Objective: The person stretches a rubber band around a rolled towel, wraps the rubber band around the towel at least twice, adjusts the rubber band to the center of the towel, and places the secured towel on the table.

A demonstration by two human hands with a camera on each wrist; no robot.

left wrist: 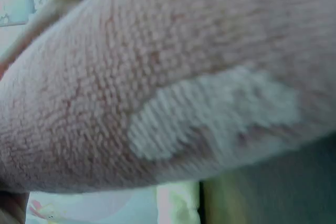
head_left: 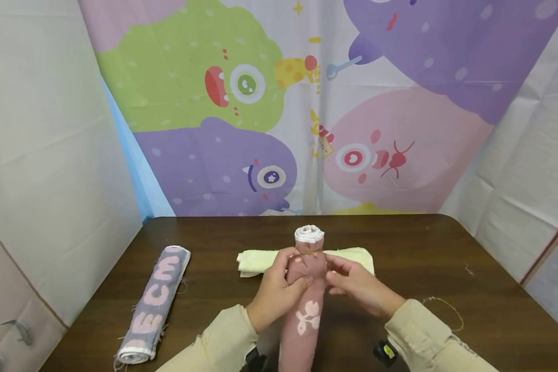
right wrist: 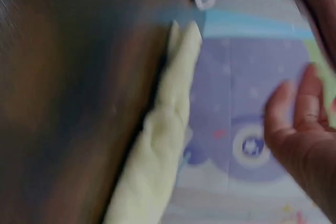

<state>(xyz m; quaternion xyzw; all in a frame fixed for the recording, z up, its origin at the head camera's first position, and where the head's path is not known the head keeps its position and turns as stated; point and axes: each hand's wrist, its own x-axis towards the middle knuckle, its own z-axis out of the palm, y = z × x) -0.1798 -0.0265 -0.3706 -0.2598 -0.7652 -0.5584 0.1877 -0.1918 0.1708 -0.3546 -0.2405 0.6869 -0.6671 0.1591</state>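
A rolled pink towel (head_left: pixel 302 320) with a white leaf pattern stands out lengthwise before me, its white spiral end (head_left: pixel 309 234) pointing away. A thin tan rubber band (head_left: pixel 310 252) encircles it just below that end and draws the cloth in. My left hand (head_left: pixel 281 289) grips the roll from the left, thumb across its front. On the opposite side, my right hand (head_left: pixel 360 284) has its fingertips by the roll's edge near the band, loosely bent. In the left wrist view the pink towel (left wrist: pixel 105 87) fills most of the picture. The right wrist view shows right-hand fingers (right wrist: pixel 307 108) with nothing visible between them.
Behind the pink roll lies a pale yellow rolled towel (head_left: pixel 256 262) across the dark wooden table (head_left: pixel 223 232). A grey towel roll with pink letters (head_left: pixel 153 305) lies at left. Another thin band (head_left: pixel 451 308) rests on the right. A cartoon curtain (head_left: pixel 316 191) hangs behind the table.
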